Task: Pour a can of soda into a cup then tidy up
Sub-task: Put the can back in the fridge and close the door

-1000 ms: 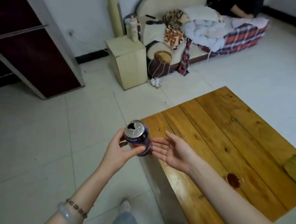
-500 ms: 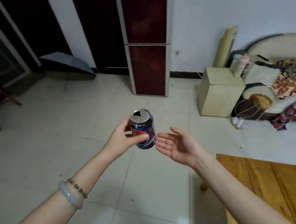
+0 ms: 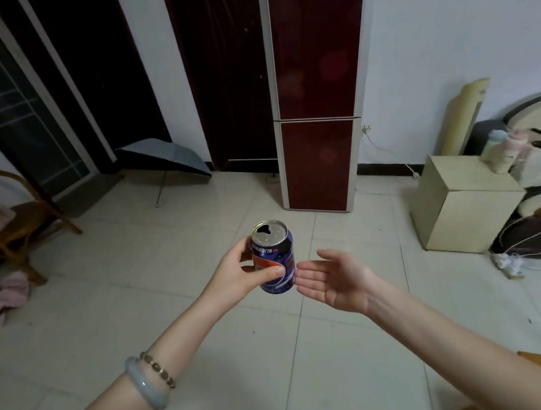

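Over floor tiles (image 3: 207, 313), left hand (image 3: 238, 274) grips blue can (image 3: 277, 265) — white lettering (image 3: 264, 249) illegible.

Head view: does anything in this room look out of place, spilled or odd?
An open umbrella lies tipped on the floor at the back, and pinkish cloth is heaped there beside the wooden chair. The opened can, held upright in the left hand, shows no spill.
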A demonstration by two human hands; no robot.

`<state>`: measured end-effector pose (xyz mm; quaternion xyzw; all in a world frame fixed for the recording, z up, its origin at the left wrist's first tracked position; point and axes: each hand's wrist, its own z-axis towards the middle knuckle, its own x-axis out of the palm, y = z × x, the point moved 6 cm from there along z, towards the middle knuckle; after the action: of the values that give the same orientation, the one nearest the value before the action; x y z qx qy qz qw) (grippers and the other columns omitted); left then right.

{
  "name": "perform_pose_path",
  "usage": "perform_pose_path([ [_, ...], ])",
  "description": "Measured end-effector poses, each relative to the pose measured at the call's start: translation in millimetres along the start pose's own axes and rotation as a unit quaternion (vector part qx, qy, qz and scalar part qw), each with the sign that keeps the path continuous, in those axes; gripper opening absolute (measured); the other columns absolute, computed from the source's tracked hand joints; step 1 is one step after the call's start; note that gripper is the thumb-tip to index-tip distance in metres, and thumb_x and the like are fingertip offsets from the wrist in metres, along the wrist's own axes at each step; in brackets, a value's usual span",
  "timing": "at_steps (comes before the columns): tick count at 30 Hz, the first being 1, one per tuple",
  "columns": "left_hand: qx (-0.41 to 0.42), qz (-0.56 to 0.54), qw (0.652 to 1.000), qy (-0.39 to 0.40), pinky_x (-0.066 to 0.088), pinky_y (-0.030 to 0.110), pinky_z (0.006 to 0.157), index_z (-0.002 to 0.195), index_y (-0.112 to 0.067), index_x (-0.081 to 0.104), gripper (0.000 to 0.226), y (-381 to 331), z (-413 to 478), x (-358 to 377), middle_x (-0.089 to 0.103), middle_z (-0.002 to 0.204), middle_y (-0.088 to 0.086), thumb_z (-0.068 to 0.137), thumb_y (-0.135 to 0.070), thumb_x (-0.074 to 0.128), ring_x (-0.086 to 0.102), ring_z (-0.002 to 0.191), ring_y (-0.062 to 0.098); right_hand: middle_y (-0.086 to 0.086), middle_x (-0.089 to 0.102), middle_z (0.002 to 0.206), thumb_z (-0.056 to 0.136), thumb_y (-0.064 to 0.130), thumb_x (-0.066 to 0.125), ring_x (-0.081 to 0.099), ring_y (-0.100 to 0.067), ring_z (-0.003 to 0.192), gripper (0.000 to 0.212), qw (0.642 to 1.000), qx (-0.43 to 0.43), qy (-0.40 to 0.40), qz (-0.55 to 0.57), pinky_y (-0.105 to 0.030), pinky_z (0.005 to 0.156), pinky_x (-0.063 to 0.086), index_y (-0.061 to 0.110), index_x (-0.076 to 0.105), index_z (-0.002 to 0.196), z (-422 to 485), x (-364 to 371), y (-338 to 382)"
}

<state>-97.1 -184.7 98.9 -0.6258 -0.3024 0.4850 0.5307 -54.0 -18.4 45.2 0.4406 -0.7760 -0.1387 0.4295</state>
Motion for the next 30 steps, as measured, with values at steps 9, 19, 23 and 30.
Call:
perform_pose_path([
  [9, 0.008, -0.017, 1.000, -0.002, 0.044, 0.007, 0.073, 0.111, -0.023, 0.060, 0.062, 11.3, 101.5, -68.2, 0.069, 0.106, -0.004, 0.054, -0.037, 0.082, 0.062, 0.094, 0.000, -0.022, 0.070, 0.093, 0.096, 0.026, 0.040, 0.066, -0.032, 0.087, 0.039, 1.000, -0.016, -0.011, -0.003, -0.038, 0.079, 0.055, -0.006, 0.060, 0.106, 84.1, 55.3, 66.7],
  [19, 0.023, -0.015, 1.000, 0.007, 0.046, 0.008, 0.076, 0.119, -0.025, 0.056, 0.066, 31.7, 259.1, -131.3, 0.066, 0.113, -0.008, 0.060, -0.036, 0.083, 0.060, 0.101, 0.000, -0.024, 0.068, 0.101, 0.096, 0.024, 0.040, 0.068, -0.033, 0.084, 0.041, 1.000, -0.023, -0.003, 0.011, -0.040, 0.072, 0.057, -0.009, 0.059, 0.111, 215.7, 100.6, 167.2],
  [23, 0.032, -0.032, 0.999, 0.006, 0.047, 0.012, 0.080, 0.116, -0.027, 0.057, 0.070, 29.7, 334.9, -159.8, 0.067, 0.112, -0.007, 0.052, -0.046, 0.080, 0.061, 0.103, 0.002, -0.025, 0.067, 0.100, 0.096, 0.024, 0.041, 0.067, -0.033, 0.085, 0.040, 1.000, -0.028, -0.001, 0.008, -0.040, 0.073, 0.057, -0.009, 0.060, 0.108, 268.9, 123.7, 221.2],
  [30, 0.021, -0.063, 0.998, -0.008, 0.049, 0.012, 0.073, 0.111, -0.030, 0.057, 0.069, 41.2, 447.1, -198.0, 0.067, 0.109, -0.008, 0.048, -0.044, 0.080, 0.062, 0.101, 0.003, -0.025, 0.065, 0.106, 0.095, 0.023, 0.041, 0.064, -0.034, 0.091, 0.041, 0.999, -0.031, -0.007, 0.007, -0.040, 0.074, 0.056, -0.009, 0.060, 0.110, 355.5, 154.6, 295.4],
])
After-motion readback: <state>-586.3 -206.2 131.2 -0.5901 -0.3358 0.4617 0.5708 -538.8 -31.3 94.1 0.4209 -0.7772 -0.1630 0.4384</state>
